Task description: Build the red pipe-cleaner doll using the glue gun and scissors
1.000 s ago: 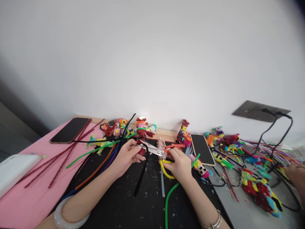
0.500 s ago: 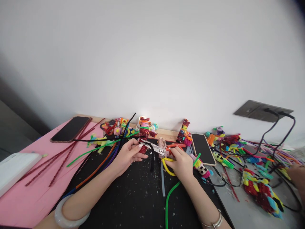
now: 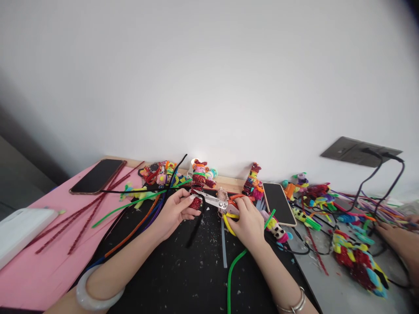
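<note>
My left hand (image 3: 175,212) pinches a small red glittery pipe-cleaner piece (image 3: 196,203) with a black pipe cleaner (image 3: 195,224) hanging down from it. My right hand (image 3: 248,223) grips the red and yellow handles of a pair of scissors (image 3: 216,201). The steel blades point left and meet the black pipe cleaner close to my left fingertips. Both hands hover over a black mat (image 3: 183,270). A green pipe cleaner (image 3: 233,266) curves under my right wrist.
Two phones lie on the table, one (image 3: 97,176) on the pink sheet (image 3: 39,266) at left, one (image 3: 279,204) right of my hands. Pipe-cleaner figures (image 3: 199,173) line the wall. Loose stems and cables clutter the right, where another person's hand (image 3: 397,242) rests.
The scissor blades have closed in on the black pipe cleaner, whose hanging end has swung. My hands shifted slightly up. The other person's hand reached further in from the right.
</note>
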